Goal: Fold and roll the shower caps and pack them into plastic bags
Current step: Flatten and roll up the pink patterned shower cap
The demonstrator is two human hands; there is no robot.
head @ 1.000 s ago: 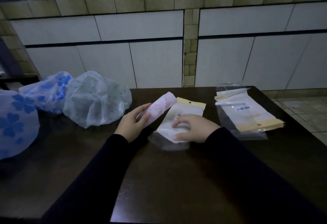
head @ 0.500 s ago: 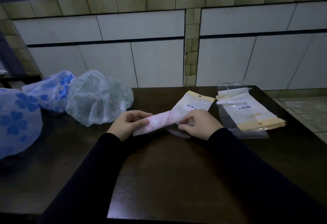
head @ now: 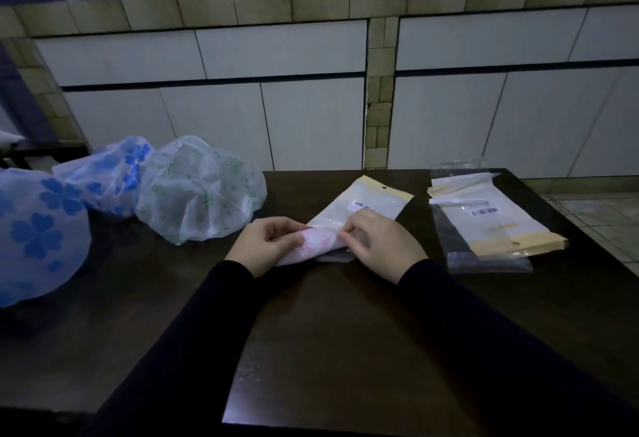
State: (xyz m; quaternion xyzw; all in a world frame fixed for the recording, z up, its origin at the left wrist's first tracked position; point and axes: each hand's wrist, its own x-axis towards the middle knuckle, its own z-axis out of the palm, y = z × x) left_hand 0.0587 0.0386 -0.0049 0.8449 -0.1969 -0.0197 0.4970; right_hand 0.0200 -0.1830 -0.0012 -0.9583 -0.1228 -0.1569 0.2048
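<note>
Far left on the dark table (head: 345, 350), a blue-flowered shower cap (head: 34, 236) sits puffed up at the frame edge, with a second blue-flowered cap (head: 107, 177) just behind it, and right beside that a puffy green-patterned shower cap (head: 200, 191), touching its neighbour. Moving in toward the middle, the left hand (head: 266, 246) has its fingers curled round the near end of a rolled pink shower cap (head: 316, 246), thumb on top, gripping it firmly. The roll lies low over the table, angled up toward the right, and its far end meets the mouth of a plastic bag (head: 366, 205) with a yellow header strip and a barcode label, which lies flat and slants away toward the cabinets. The right hand (head: 378, 246) is there at the opening, fingers bent and pinching the bag's edge against the roll; exactly how far the roll is inside, I cannot tell, since the hand covers the joint. Both arms wear dark sleeves (head: 484, 333). Further right, well apart from the hands, a stack of plastic bags (head: 491, 225) rests near the table's right edge, yellow strips and barcode showing, with a clear one sticking out underneath.
</note>
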